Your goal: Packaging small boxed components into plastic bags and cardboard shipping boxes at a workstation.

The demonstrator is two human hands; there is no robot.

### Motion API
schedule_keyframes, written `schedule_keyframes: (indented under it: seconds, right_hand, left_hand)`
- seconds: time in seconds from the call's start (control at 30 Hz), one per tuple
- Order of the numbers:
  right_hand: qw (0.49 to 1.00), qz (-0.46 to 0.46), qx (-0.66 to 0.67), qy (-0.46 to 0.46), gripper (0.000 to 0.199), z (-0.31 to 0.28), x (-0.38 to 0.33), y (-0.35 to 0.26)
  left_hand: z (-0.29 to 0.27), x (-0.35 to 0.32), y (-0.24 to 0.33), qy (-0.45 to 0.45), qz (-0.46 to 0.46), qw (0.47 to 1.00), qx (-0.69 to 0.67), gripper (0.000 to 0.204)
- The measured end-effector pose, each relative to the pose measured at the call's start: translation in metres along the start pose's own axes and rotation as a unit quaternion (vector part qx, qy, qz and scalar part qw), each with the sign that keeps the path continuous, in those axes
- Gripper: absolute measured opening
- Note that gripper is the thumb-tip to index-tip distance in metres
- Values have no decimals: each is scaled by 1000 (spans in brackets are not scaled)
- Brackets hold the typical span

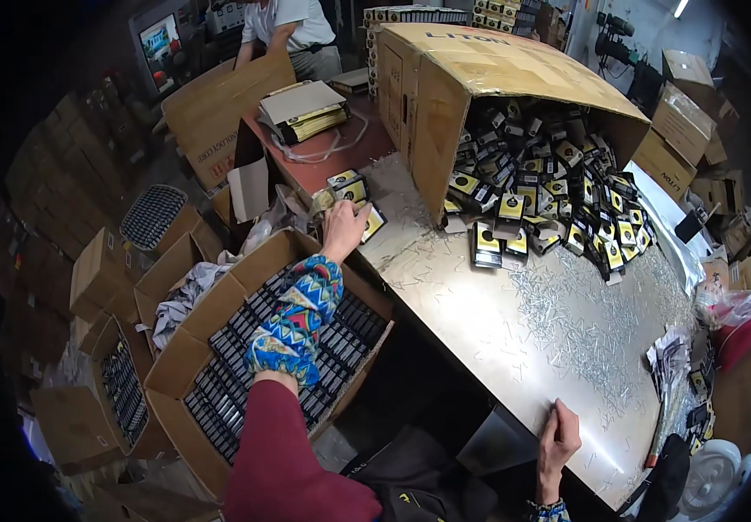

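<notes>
My left hand point(346, 230) reaches over the near left end of the metal-topped table point(462, 300), its fingers closed on a small black and yellow box point(374, 224). Right beside it stand a few similar boxes point(347, 185) in a short stack. Under my left forearm, which wears a patterned sleeve cover point(293, 324), an open cardboard carton point(186, 348) holds tight rows of small dark boxes. My right hand point(558, 439) rests at the table's near edge with curled fingers, and nothing shows in them.
A large carton point(432, 113) lies on its side on the table, small boxes point(558, 187) spilling from its mouth. Loose thin metal pieces point(580, 335) are scattered across the metal top. Stacked flat cardboard point(306, 109) lies farther back, near another person point(293, 35). More cartons point(119, 391) stand at left.
</notes>
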State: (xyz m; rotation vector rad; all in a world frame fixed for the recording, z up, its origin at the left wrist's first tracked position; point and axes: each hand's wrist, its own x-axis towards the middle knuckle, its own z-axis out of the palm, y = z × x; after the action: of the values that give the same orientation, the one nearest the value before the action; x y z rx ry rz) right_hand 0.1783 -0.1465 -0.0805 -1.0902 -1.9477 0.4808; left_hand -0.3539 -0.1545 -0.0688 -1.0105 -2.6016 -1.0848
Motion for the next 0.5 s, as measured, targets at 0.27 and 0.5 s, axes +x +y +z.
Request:
schedule_keyframes:
  seconds: [0.27,0.5]
  right_hand:
    - [999,-11,-40,0,20,-2,4,-6]
    - [999,-29,-38,-8,21,1,7,-9]
  left_hand:
    - [-24,-7,51,48,67,986,-145,26]
    - [1,-20,17,-1,210,977,26,49]
